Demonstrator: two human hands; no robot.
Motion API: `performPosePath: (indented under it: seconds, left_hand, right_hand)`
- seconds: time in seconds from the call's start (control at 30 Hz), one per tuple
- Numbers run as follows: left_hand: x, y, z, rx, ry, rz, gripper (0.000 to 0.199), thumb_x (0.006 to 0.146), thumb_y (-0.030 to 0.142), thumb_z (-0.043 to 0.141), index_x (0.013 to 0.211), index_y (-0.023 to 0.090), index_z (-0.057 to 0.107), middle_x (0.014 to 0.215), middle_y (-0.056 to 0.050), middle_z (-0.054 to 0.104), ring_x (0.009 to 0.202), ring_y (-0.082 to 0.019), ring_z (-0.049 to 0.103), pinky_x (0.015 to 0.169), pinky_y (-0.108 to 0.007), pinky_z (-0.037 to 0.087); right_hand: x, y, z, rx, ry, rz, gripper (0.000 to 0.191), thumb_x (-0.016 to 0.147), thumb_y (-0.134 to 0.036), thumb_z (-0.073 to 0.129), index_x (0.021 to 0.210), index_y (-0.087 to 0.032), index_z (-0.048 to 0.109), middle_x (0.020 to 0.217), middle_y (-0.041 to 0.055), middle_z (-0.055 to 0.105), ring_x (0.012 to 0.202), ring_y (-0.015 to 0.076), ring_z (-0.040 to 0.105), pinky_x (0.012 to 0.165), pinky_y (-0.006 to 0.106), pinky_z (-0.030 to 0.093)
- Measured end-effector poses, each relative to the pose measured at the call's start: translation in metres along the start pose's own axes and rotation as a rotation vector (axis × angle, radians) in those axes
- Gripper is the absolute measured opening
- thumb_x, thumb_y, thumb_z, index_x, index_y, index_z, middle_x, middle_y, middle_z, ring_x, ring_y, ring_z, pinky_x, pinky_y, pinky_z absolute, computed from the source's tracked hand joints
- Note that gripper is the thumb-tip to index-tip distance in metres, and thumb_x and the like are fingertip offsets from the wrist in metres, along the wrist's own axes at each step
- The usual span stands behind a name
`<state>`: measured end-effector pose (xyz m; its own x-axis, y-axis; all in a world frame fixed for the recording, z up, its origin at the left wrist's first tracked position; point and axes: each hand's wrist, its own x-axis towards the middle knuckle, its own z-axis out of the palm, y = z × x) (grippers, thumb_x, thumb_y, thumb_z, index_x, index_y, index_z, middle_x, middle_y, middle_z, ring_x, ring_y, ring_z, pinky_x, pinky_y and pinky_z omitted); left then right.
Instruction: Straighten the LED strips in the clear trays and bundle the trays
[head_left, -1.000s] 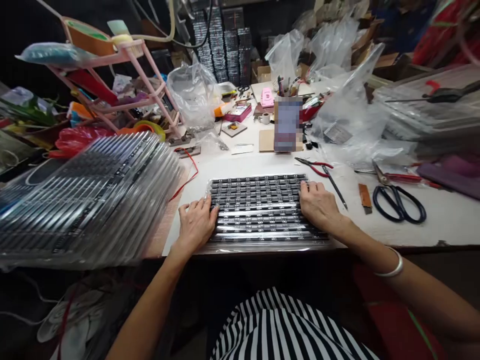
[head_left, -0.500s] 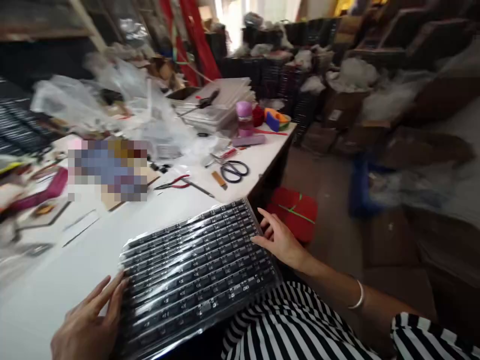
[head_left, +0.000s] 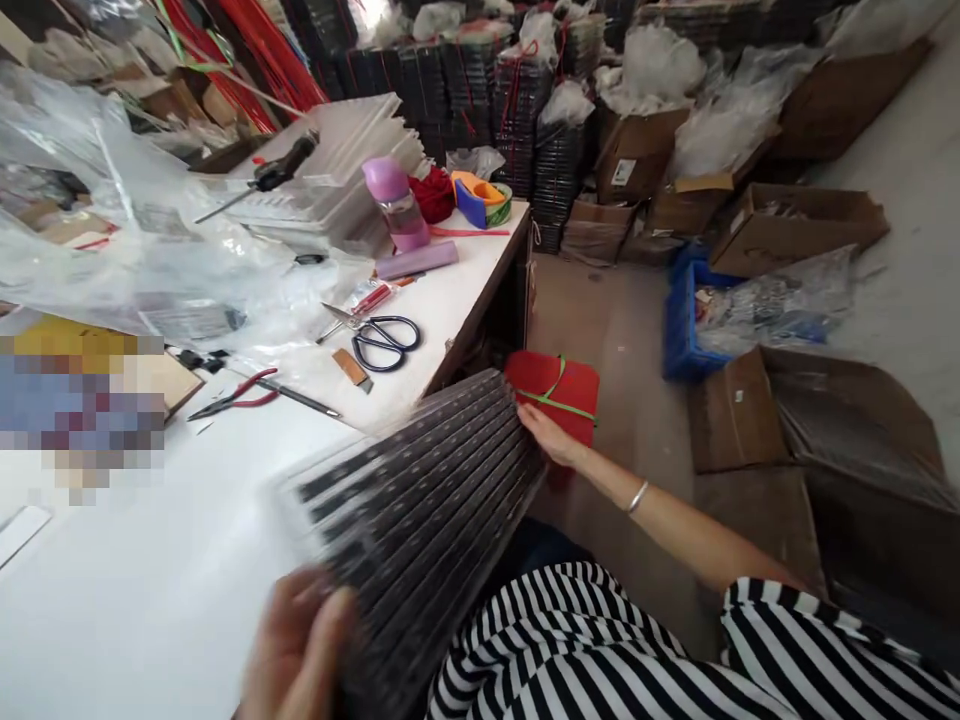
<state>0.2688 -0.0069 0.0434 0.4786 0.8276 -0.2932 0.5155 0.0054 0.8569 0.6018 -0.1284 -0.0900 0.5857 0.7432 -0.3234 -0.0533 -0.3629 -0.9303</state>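
A clear plastic tray (head_left: 427, 490) with rows of small black parts slants between my two hands, partly beyond the table edge and above my lap. My left hand (head_left: 300, 640) grips its near left end, thumb on top; hand and tray corner are blurred by motion. At the far right end, my right hand (head_left: 546, 432) holds the tray's edge, with some fingers hidden beneath it. Just past that hand lies a red stack (head_left: 570, 385) tied with green string, lower than the tabletop.
On the white table (head_left: 187, 560) lie pliers (head_left: 240, 395), scissors (head_left: 386, 343), a cutter blade with a wooden-coloured grip (head_left: 351, 370) and a purple bottle (head_left: 401, 205). Cardboard boxes (head_left: 739, 410) and a blue crate (head_left: 686, 320) stand on the floor at right. Stacked black trays (head_left: 465, 100) line the back.
My view has swung to the right. The tray has turned and tilted, moving off the table toward the right side. Both hands have stayed at its ends.
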Motion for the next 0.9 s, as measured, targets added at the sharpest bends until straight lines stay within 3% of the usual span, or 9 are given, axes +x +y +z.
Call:
performPosePath:
  seconds: [0.1,0.17,0.23,0.3,0.4,0.47,0.53,0.73,0.9]
  left_hand:
    - [0.02,0.017,0.095,-0.301,-0.226,-0.153,0.047,0.069,0.058,0.067,0.097,0.025,0.047,0.068,0.002,0.061,0.059,-0.018,0.061,0.056,-0.031,0.052]
    - [0.042,0.004,0.155,-0.555,-0.327,-0.402,0.05,0.064,0.051,0.075,0.092,0.024,0.044,0.067,0.005,0.058,0.058,-0.014,0.061,0.06,-0.028,0.052]
    - [0.065,-0.017,0.211,-0.599,-0.364,-0.533,0.048,0.067,0.048,0.074,0.092,0.023,0.042,0.071,0.003,0.059,0.061,-0.015,0.063,0.064,-0.032,0.053]
    - [0.084,-0.037,0.259,-0.623,-0.399,-0.652,0.047,0.071,0.044,0.073,0.099,0.021,0.042,0.077,0.0,0.06,0.063,-0.016,0.064,0.068,-0.038,0.053]
    - [0.1,-0.055,0.315,-0.655,-0.414,-0.768,0.043,0.082,0.041,0.064,0.113,0.018,0.044,0.087,-0.004,0.061,0.069,-0.016,0.065,0.071,-0.039,0.053]
    - [0.105,-0.062,0.336,-0.67,-0.404,-0.803,0.04,0.088,0.039,0.055,0.119,0.017,0.046,0.096,-0.006,0.061,0.075,-0.016,0.063,0.072,-0.037,0.054]
    - [0.107,-0.069,0.346,-0.663,-0.38,-0.815,0.038,0.09,0.036,0.052,0.122,0.016,0.047,0.103,-0.007,0.061,0.08,-0.016,0.062,0.072,-0.036,0.054]
    - [0.113,-0.084,0.343,-0.572,-0.277,-0.73,0.047,0.084,0.026,0.062,0.127,0.019,0.044,0.121,-0.009,0.055,0.095,-0.018,0.059,0.076,-0.035,0.052]
    - [0.116,-0.087,0.345,-0.557,-0.39,-0.65,0.043,0.085,0.027,0.06,0.124,0.018,0.046,0.109,-0.006,0.062,0.084,-0.014,0.063,0.073,-0.03,0.052]
  right_hand:
    - [0.046,0.008,-0.069,-0.186,0.081,0.077,0.038,0.096,-0.047,0.039,0.104,-0.014,0.057,0.107,0.0076,0.062,0.099,0.0161,0.057,0.092,0.037,0.045]
    - [0.074,0.011,-0.117,-0.321,0.122,0.133,0.035,0.094,-0.044,0.047,0.104,-0.013,0.059,0.105,0.0072,0.063,0.095,0.0175,0.06,0.088,0.04,0.047]
    - [0.101,0.012,-0.155,-0.453,0.142,0.183,0.032,0.092,-0.041,0.051,0.103,-0.013,0.06,0.104,0.0064,0.063,0.094,0.0178,0.06,0.087,0.04,0.048]
    - [0.126,0.013,-0.18,-0.566,0.14,0.216,0.029,0.092,-0.039,0.053,0.104,-0.014,0.06,0.105,0.0065,0.062,0.095,0.018,0.06,0.086,0.04,0.049]
    - [0.158,0.021,-0.195,-0.683,0.111,0.236,0.029,0.091,-0.037,0.054,0.11,-0.015,0.059,0.112,0.0077,0.06,0.098,0.0188,0.058,0.087,0.041,0.049]
    - [0.173,0.032,-0.197,-0.725,0.085,0.243,0.031,0.091,-0.037,0.054,0.113,-0.015,0.058,0.114,0.0082,0.059,0.1,0.0194,0.058,0.087,0.042,0.049]
    - [0.182,0.046,-0.2,-0.738,0.059,0.25,0.031,0.092,-0.037,0.054,0.113,-0.015,0.058,0.114,0.0082,0.059,0.101,0.0197,0.058,0.088,0.042,0.049]
    - [0.193,0.065,-0.216,-0.633,-0.025,0.283,0.029,0.092,-0.037,0.053,0.109,-0.014,0.06,0.109,0.0067,0.062,0.097,0.0184,0.06,0.086,0.039,0.05]
    - [0.204,0.064,-0.216,-0.567,0.047,0.358,0.03,0.092,-0.038,0.053,0.108,-0.014,0.059,0.104,0.0065,0.062,0.088,0.0157,0.062,0.078,0.035,0.053]
